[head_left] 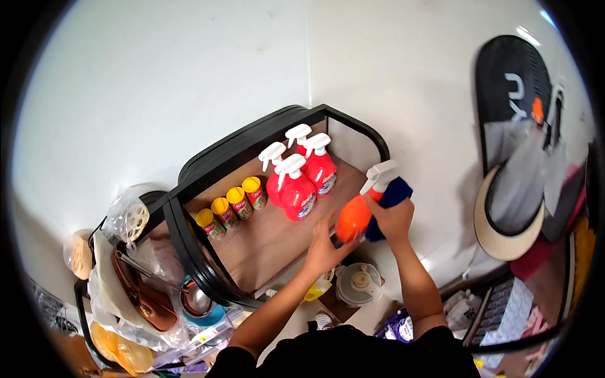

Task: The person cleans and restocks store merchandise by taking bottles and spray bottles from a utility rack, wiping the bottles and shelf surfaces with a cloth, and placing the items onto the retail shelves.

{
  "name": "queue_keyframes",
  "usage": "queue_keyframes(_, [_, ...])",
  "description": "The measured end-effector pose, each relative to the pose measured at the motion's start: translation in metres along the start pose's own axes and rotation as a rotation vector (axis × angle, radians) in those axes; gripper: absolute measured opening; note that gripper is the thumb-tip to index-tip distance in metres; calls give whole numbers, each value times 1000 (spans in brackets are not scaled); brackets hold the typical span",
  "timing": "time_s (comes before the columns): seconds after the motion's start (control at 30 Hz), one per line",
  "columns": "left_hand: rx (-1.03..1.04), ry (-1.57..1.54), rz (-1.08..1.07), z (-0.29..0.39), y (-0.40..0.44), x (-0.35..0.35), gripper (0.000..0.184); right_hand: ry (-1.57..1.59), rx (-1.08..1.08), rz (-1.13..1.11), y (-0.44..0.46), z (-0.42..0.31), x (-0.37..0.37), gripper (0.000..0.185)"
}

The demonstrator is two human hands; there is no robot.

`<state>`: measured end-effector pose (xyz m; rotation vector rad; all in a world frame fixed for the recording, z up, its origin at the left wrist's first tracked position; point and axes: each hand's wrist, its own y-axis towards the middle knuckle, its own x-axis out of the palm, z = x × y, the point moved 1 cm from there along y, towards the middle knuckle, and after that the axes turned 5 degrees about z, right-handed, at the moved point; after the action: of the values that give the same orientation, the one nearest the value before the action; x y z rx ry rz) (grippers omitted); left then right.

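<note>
An orange spray bottle (355, 218) with a white trigger head tilts in front of me, off the shelf's right side. Its neck is in my right hand (395, 219), whose fingers are closed around it. A dark blue cloth (396, 193) is bunched in that same hand, behind the bottle. My left hand (324, 247) curls about the lower end of the bottle, fingers on one side and thumb on the other. On the wooden shelf (261, 252) stand several red spray bottles (299, 196) with white triggers, grouped near the back corner.
Several yellow-lidded canisters (238, 201) line the shelf's left part. A black frame (208, 264) edges the shelf. Bags and a brown handbag (148, 296) crowd the left. A black racket bag (512, 88) and a visor (488, 233) hang on the right wall. A white-lidded bin (359, 283) stands below.
</note>
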<state>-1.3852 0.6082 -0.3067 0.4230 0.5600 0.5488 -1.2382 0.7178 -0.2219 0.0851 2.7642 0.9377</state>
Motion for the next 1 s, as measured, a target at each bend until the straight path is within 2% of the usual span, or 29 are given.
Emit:
queue_keyframes(0.03, [-84, -94, -67, 4, -12, -2, 100, -12, 0, 24, -19, -17, -13, 43])
queue_keyframes(0.07, [-71, -106, -87, 10, -29, -7, 100, -40, 58, -5, -39, -34, -25, 42])
queue_keyframes(0.13, [-220, -395, -252, 25, -64, -20, 106, -80, 119, -13, -76, -57, -43, 41])
queue_keyframes(0.17, [-181, -401, -246, 35, -81, -28, 110, -143, 154, -16, -94, -66, -51, 41])
queue_keyframes(0.27, [-81, -312, -253, 58, -126, -44, 108, -164, 172, 18, -141, -98, -68, 44])
queue_keyframes(0.43, [-73, -430, -226, 75, -185, -55, 92, -147, 198, 137, -205, -132, -100, 48])
queue_keyframes(0.53, [-107, -507, -344, 86, -210, -57, 91, -108, 215, 166, -238, -136, -133, 44])
queue_keyframes(0.6, [-103, -568, -392, 106, -221, -61, 88, 251, 144, 268, -256, -133, -156, 37])
queue_keyframes(0.67, [-51, -568, -442, 126, -231, -65, 84, 227, 127, 283, -272, -142, -186, 40])
queue_keyframes(0.73, [-98, -647, -553, 136, -242, -59, 80, 891, 222, 310, -282, -145, -211, 72])
queue_keyframes(0.8, [-101, -722, -679, 153, -254, -55, 80, 899, 234, 379, -297, -148, -243, 70])
queue_keyframes(0.87, [-73, -666, -745, 165, -266, -46, 80, 12, 199, 77, -312, -147, -284, 60])
queue_keyframes(0.9, [-28, -658, -783, 174, -272, -41, 79, -290, -41, 69, -301, -192, -295, 34])
queue_keyframes(1.0, [21, -628, -871, 211, -292, -35, 79, -490, -204, 22, -308, -211, -341, 29])
